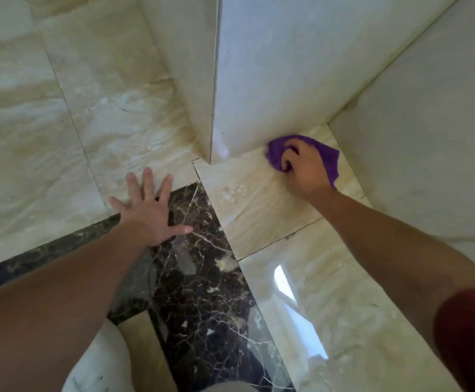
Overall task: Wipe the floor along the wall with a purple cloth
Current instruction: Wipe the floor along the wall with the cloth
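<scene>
A crumpled purple cloth (328,158) lies pressed on the beige marble floor (258,205), right where the floor meets the pale wall (273,80). My right hand (304,168) is closed on the cloth, its fingers curled into the fabric, which sticks out to the left and right of the hand. My left hand (151,207) rests flat with fingers spread on the floor, half on a dark brown marble strip (202,264), well to the left of the cloth.
The wall forms an outer corner (212,142) just left of the cloth, and a second wall (428,137) closes in on the right, leaving a narrow floor strip. A few water drops (233,192) sit on the beige tile. My knee (100,363) shows at the bottom.
</scene>
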